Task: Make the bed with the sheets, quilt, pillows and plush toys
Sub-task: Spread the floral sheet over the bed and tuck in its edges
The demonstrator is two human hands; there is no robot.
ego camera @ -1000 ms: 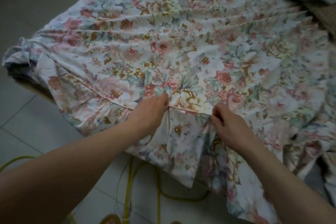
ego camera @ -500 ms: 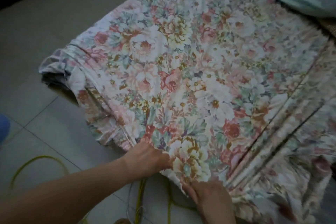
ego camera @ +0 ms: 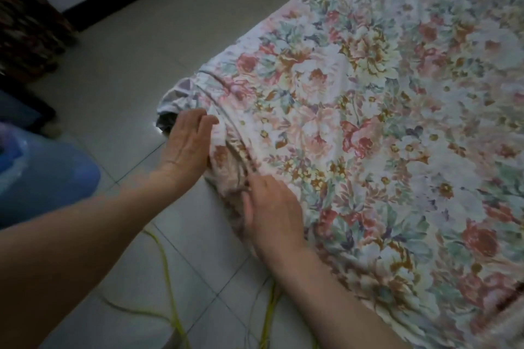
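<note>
**Tucking the sheet at the corner**

The left hand lies flat with fingers straight, pressing the sheet in just below its bunched corner. The right hand, also flat, rests on the hem beside it. It is probably best to push the slack under evenly, then smooth outward. The cord on the floor could trip a foot.

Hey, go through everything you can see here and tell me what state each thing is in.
Sheet: spread smooth, bunched at the near corner.
Left hand: fingers straight, pressing the side of the sheet's corner.
Right hand: on the sheet's edge, fingertips in a fold; grip unclear.
Yellow cord: lying loose on the floor.
</note>
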